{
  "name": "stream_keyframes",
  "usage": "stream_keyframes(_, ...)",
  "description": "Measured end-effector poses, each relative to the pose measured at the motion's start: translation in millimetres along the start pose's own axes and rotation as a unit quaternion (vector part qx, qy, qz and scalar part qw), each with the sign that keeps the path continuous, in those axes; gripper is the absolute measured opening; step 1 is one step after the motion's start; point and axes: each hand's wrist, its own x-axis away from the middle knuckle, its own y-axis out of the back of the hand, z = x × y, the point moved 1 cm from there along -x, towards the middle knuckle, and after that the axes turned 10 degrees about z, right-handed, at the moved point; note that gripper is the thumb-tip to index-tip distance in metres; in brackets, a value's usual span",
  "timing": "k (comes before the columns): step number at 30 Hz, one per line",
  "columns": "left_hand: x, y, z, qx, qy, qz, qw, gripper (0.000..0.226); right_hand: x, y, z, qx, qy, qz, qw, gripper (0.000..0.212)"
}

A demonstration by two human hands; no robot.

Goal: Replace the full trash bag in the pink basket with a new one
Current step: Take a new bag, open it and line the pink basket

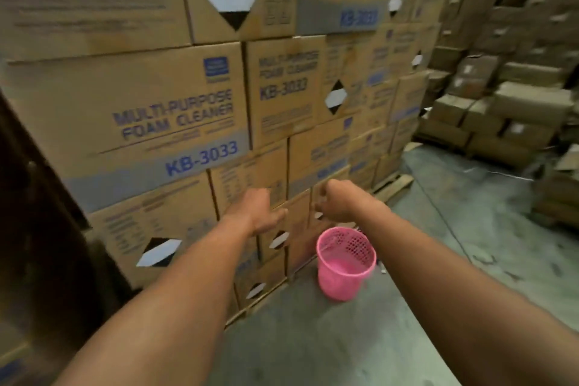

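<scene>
Pink basket (pixel 340 282) stands upright on the concrete floor (pixel 438 247). Its mouth faces up and its long axis is vertical, though in the wide lens it leans a little to the left. I can see down inside to the perforated wall and the pink bottom. It sits close against the foot of a stack of cartons (pixel 150 122) printed "MULTI-PURPOSE FOAM CLEANER KB-3033", by the edge of the wooden pallet (pixel 395 182) under them.

Both arms reach forward over it. The basket lies below the hands, just under the right hand (pixel 340 202) and to the right of the left hand (pixel 258 213); neither touches it.

Left hand: back toward me and thumb out to the right, with the fingers folded out of sight beyond the knuckles. Right hand: fingers curled downward. Frame is motion-blurred, so I cannot tell how far either hand is closed or whether it holds anything.

More carton stacks (pixel 507 110) far right.
</scene>
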Motion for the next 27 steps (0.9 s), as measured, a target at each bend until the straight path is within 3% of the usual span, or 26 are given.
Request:
stream_keyframes(11,-166,-32,-241,-0.003,-0.075,0.026,0.997,0.050,-52,98,-253,-0.034,-0.079,-0.013,0.996,0.044)
stream_keyframes(17,-258,-43,-314,-0.006,-0.097,0.034,0.995,0.048,-110,130,-351,-0.063,-0.081,-0.025,0.994,0.043)
stream_keyframes(27,-444,-74,-401,0.030,-0.061,0.046,0.997,0.058,-235,181,-487,-0.075,-0.074,0.004,0.994,0.036)
